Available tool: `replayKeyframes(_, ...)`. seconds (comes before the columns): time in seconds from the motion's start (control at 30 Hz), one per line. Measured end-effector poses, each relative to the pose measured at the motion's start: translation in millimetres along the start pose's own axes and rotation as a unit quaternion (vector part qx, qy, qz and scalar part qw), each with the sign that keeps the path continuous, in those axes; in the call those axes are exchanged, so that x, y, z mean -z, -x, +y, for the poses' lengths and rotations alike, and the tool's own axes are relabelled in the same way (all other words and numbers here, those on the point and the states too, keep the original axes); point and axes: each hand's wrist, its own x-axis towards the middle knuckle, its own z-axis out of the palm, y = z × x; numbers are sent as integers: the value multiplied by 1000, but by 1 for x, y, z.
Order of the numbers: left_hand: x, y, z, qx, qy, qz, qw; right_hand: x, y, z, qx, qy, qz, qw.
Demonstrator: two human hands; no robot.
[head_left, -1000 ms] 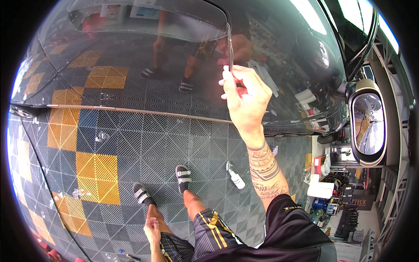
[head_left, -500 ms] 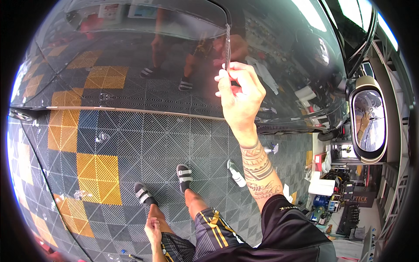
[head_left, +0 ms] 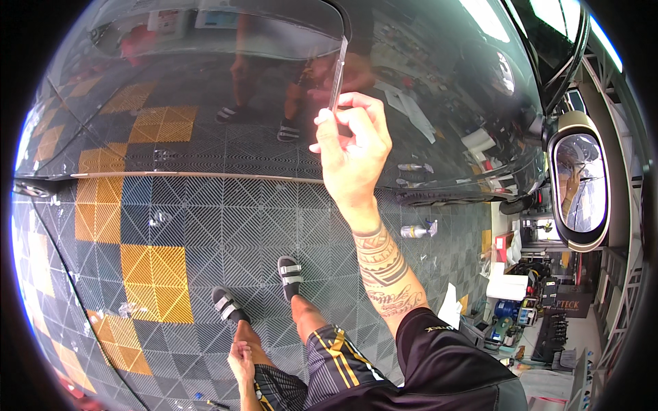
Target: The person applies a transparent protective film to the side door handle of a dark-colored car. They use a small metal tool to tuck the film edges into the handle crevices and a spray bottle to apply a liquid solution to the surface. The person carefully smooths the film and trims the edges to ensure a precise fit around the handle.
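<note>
My right hand point(head_left: 353, 144) is raised against the dark glossy car panel point(head_left: 205, 82), its thumb and forefinger pinched on a thin film strip point(head_left: 338, 72). The strip rises at a slight tilt to a curved seam near the top, and the panel mirrors the floor, legs and hand. Down by my left leg, my left hand point(head_left: 240, 359) hangs with curled, closed fingers; whether it holds anything is too small to make out.
A side mirror point(head_left: 577, 181) juts out at right. My sandalled feet stand on grey and yellow floor tiles point(head_left: 154, 281). A spray bottle point(head_left: 415, 231) lies beside my forearm; another car-side clutter pile, with white rolls point(head_left: 506, 286) and equipment, fills the lower right.
My right hand has moved left along with the pinched strip, which now slants where it stood upright. My forearm has shifted left too. My left hand is about where it was.
</note>
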Motion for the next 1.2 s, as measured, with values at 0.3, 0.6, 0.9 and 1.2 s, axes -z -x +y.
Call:
replayKeyframes(0.3,3,-2,-5,1,-10,-8,1000,-13,5,1,-13,-15,28,999)
replayKeyframes(0.6,5,-2,-4,6,-11,-6,1000,-18,6,-2,-33,-31,38,998)
replayKeyframes(0.9,4,-10,2,17,-10,-20,1000,-13,2,-7,-39,-33,32,998)
replayKeyframes(1.2,-27,-80,381,-415,-101,130,895,31,5,-11,-86,-106,-25,990)
